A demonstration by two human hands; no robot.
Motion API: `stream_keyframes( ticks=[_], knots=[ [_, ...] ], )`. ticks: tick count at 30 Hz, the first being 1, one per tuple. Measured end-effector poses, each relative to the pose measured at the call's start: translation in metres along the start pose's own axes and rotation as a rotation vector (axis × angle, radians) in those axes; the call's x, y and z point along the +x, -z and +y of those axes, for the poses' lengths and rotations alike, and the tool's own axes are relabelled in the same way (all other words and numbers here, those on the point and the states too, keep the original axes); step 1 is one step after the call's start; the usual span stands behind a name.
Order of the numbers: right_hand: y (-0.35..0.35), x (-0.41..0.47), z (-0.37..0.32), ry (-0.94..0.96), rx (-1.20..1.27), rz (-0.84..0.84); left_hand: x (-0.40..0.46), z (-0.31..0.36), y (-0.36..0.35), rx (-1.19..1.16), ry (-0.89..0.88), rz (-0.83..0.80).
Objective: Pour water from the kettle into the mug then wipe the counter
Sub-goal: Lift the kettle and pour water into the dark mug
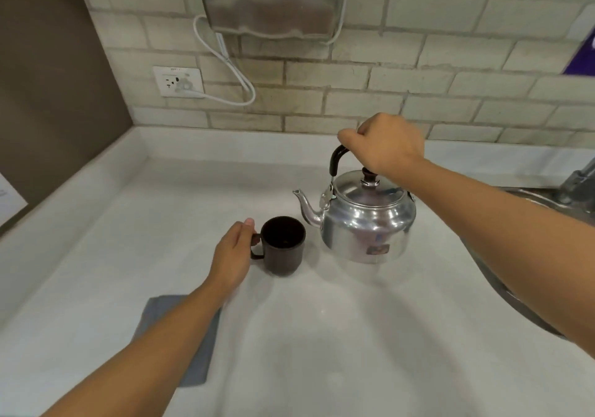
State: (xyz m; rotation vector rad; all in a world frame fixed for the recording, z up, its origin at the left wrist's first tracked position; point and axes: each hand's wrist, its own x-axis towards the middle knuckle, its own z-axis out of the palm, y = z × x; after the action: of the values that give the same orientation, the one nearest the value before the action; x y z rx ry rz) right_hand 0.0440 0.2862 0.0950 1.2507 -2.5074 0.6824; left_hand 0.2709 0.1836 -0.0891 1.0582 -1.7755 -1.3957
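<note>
R hand (384, 144) clenched round the black arch handle of the kettle (365, 220); kettle sits on, or barely off, the counter (322, 336), can't tell which, and looks slightly tilted. Spout (302, 202) points L toward the mug (283, 246), just beside it, not yet over the rim. L hand (233, 254) is at the mug handle, thumb and fingers closing on it; looks like a steadying hold, mug upright on the counter. Inside of mug too dark to read, prob. empty.

Risks, as I judge them:
- Spout sits short of the mug mouth. Tip too early and water lands on the counter between the two.
- Handle is a swinging bail; body may swing as I lift, stream wanders.
- Lid (370, 188) is only resting w/ its knob under my wrist. A steep tilt could slide it off, w/ a sudden gush.
- Water temp unknown. My L fingers are right by the mug rim, so splash there is bad if hot.
- Mug mouth is narrow vs kettle bulk; pour slow.

Around:
- Grey cloth (190, 346) flat on the counter near me, partly under my L forearm. Ready for the wipe, out of the pour path.
- Sink (502, 291) edge at R, under my R forearm; tap (579, 175) behind.
- Wall socket (178, 81) w/ white cable (225, 62) up to a steel box on the tiles, well back from the pour.
- Nothing stands between spout and mug.
</note>
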Motion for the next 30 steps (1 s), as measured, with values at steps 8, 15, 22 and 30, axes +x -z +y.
stream_keyframes(
  ticks=[8,15,22,30],
  knots=[
    [-0.008,-0.014,-0.016,0.14,-0.215,-0.021,0.006,-0.003,-0.004,0.097,-0.068,-0.072],
    [-0.02,-0.012,-0.022,0.232,-0.333,-0.05,0.013,-0.001,-0.001,0.113,-0.061,-0.185],
    [-0.022,-0.012,-0.03,0.341,-0.408,-0.063,0.014,0.0,0.001,0.099,-0.045,-0.233],
    [-0.023,-0.011,-0.039,0.446,-0.478,-0.065,0.014,0.002,0.0,0.084,-0.078,-0.23]
  ],
)
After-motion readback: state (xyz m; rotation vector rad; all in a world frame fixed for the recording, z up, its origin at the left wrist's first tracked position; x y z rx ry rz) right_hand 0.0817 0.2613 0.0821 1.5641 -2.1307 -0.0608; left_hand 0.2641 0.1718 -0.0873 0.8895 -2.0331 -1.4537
